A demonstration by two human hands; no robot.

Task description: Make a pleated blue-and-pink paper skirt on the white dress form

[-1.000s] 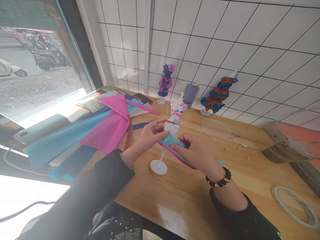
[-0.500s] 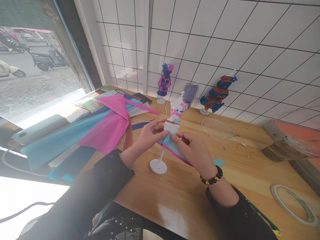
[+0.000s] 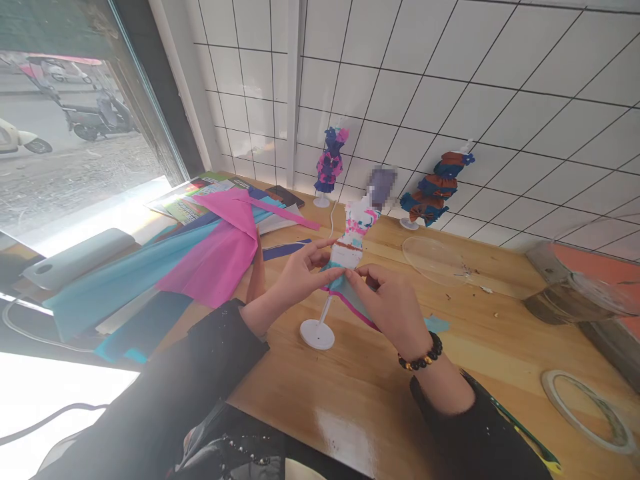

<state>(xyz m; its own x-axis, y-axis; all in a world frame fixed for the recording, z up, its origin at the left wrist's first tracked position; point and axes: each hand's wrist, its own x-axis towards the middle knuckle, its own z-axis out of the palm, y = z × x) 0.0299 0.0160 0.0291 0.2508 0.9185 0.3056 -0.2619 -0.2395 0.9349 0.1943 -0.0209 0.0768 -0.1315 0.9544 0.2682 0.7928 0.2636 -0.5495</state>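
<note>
A small white dress-form mannequin (image 3: 346, 256) with pink and blue scraps on its chest leans slightly right on a round base. Around its lower part lies a light blue strip (image 3: 350, 297) with a pink edge, of thin cloth or crepe paper; its right end passes beneath my right hand (image 3: 393, 303). That hand is closed, pinching the strip's upper edge at the mannequin's front. My left hand (image 3: 300, 272) presses its thumb on the strip at the hip, fingers curled behind the mannequin. The thumb tips nearly meet. What lies behind the form is hidden.
Pink sheets (image 3: 215, 263) and blue sheets (image 3: 100, 280) lie at left beside a grey roll (image 3: 80, 260). Two dressed mannequins (image 3: 329, 163) (image 3: 431, 190) stand by the tiled wall. At right are a clear plastic disc (image 3: 433, 260), a tape roll (image 3: 587, 410) and a transparent container (image 3: 575, 300).
The mannequin's upper body has tilted a little to the right. My left thumb has slid right along the strip, closer to my right thumb.
</note>
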